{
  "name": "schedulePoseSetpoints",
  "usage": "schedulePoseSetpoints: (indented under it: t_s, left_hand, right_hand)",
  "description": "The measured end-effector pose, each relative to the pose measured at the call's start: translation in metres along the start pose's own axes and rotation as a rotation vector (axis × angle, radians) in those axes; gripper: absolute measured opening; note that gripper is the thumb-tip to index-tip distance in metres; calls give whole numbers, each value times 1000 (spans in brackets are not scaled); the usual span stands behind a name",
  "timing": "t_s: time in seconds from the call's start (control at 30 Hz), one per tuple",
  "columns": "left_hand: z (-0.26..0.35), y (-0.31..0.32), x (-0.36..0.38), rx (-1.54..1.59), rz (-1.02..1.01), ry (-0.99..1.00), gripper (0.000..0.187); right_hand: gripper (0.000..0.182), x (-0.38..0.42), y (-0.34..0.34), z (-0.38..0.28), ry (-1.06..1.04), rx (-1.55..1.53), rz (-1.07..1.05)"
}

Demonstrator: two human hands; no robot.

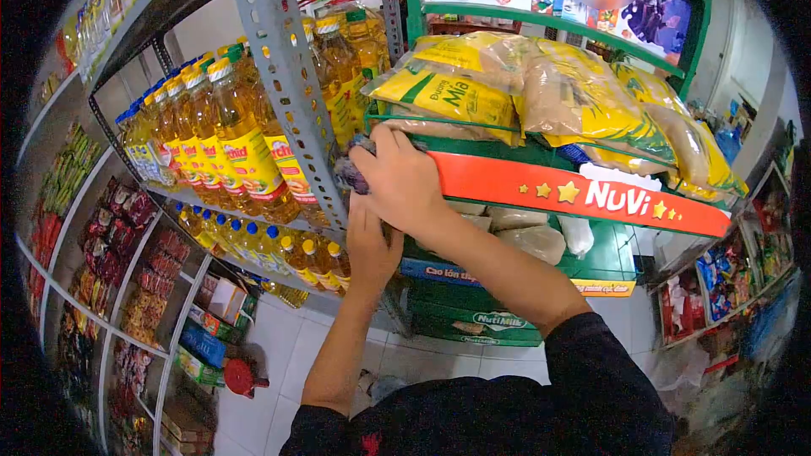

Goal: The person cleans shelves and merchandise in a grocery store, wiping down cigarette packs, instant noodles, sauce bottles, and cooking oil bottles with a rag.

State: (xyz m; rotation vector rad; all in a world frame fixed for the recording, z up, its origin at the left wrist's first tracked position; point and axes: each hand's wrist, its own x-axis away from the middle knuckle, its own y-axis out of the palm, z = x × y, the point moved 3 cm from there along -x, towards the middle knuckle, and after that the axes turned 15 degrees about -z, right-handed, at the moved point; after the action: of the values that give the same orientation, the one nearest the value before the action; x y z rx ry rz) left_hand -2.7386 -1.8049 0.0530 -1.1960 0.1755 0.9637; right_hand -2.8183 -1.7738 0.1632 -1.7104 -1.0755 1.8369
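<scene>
My right hand (399,177) is closed on a bunched dark purple-grey cloth (353,171). It presses the cloth against the left end of the red NuVi shelf strip (507,181), close to the grey perforated metal post (291,76). Just below, my left hand (369,241) points upward beside the post with its fingers stretched out. Its fingertips are partly covered by my right hand, and I see nothing held in it. Yellow bags of sugar (448,100) lie piled on the green rack above the strip.
Oil bottles (241,135) stand in rows on the metal shelving at left, with smaller bottles (270,241) below. Beneath the strip, a green lower shelf (604,257) holds clear bags. A red object (242,377) is near the tiled floor (291,363). Packaged goods (718,283) hang at right.
</scene>
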Motion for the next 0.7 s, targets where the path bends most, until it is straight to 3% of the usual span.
schedulePoseSetpoints:
  t_s: [0.1,0.17,0.27,0.3,0.4,0.5,0.7]
  left_hand:
    - [1,11,1,-35,30,-77,61]
    - [10,11,1,322,355,-97,67]
    - [13,25,-3,292,285,-138,73]
    - [18,21,-7,357,309,-64,72]
    - [11,16,-5,321,318,-113,72]
    - [8,18,-3,268,171,-103,71]
    - [11,6,2,193,388,-21,61]
  right_hand:
    - [32,19,-7,6,-34,1,-41]
    - [32,25,-10,9,-50,20,-75]
    - [29,15,-16,15,-94,29,-29]
    - [29,8,-16,19,-99,7,-24]
    - [17,2,-5,10,-196,145,52]
    - [28,9,11,3,-266,149,-75]
    - [25,17,-15,17,-115,94,-16]
